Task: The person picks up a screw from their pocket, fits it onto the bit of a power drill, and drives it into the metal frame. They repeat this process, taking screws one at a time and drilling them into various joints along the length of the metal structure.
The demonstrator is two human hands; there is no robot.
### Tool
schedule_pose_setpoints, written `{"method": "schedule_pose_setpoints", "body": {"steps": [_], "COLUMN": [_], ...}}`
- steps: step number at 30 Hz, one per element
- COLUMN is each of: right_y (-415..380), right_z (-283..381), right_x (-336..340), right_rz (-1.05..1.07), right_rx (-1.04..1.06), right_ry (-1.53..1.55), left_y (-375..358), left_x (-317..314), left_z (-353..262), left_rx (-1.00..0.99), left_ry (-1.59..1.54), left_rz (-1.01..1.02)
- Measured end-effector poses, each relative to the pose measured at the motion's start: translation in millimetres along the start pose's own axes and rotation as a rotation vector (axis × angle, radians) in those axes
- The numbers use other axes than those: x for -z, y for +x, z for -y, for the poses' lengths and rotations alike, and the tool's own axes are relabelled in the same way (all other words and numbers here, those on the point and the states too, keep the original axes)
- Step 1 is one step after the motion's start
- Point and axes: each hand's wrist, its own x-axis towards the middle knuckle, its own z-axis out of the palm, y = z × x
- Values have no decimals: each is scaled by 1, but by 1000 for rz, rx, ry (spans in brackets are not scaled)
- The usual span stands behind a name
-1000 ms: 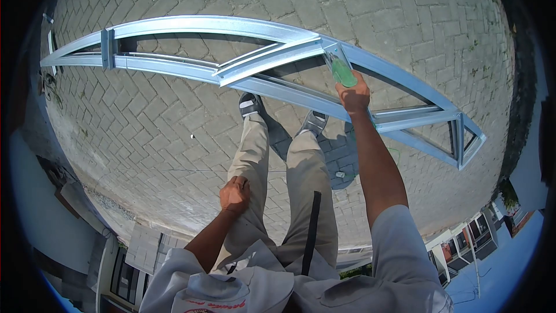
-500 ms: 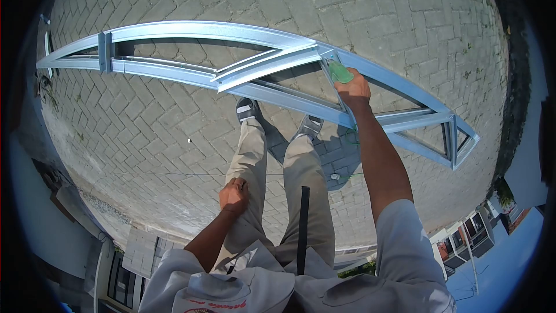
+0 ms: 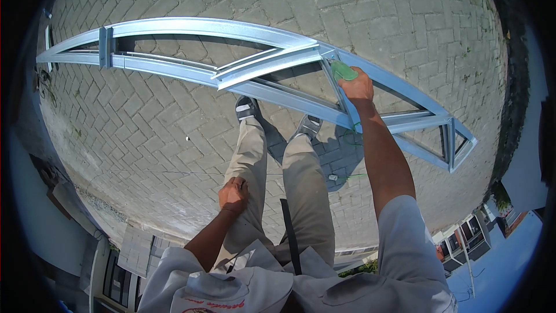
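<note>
A silvery metal truss point(image 3: 278, 97) lies across the paving just beyond my feet, with slanting braces between its two long rails. My right hand point(image 3: 357, 86) is closed around a green object point(image 3: 343, 71), held over the truss beside a narrow metal brace point(image 3: 340, 94). What the green object is cannot be made out. My left hand point(image 3: 233, 195) rests on my left thigh near the knee, its fingers curled; anything inside them is hidden.
A thin green line point(image 3: 351, 134) hangs near the truss by my right forearm. A small pale object point(image 3: 332, 178) lies on the paving point(image 3: 145, 104) within my shadow. My shoes point(image 3: 245, 108) stand close to the lower rail. Buildings point(image 3: 472, 237) show at the edges.
My right hand and the green object have shifted slightly to the right. A dark strap hanging at my waist has swung left. My left hand stays on my thigh.
</note>
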Motion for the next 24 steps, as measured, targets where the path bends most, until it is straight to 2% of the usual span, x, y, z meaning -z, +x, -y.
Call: {"method": "schedule_pose_setpoints", "body": {"steps": [12,21,24], "right_y": [0,19,22], "right_z": [12,18,11], "right_x": [5,23,24], "right_rz": [28,69,98], "right_rx": [38,36,219], "right_ry": [-139,-130,-313], "left_y": [-2,-6,-7], "left_x": [-1,-4,-8], "left_z": [-3,1,7], "left_rx": [-9,-13,-74], "left_ry": [10,11,-15], "left_rz": [-36,-49,-101]}}
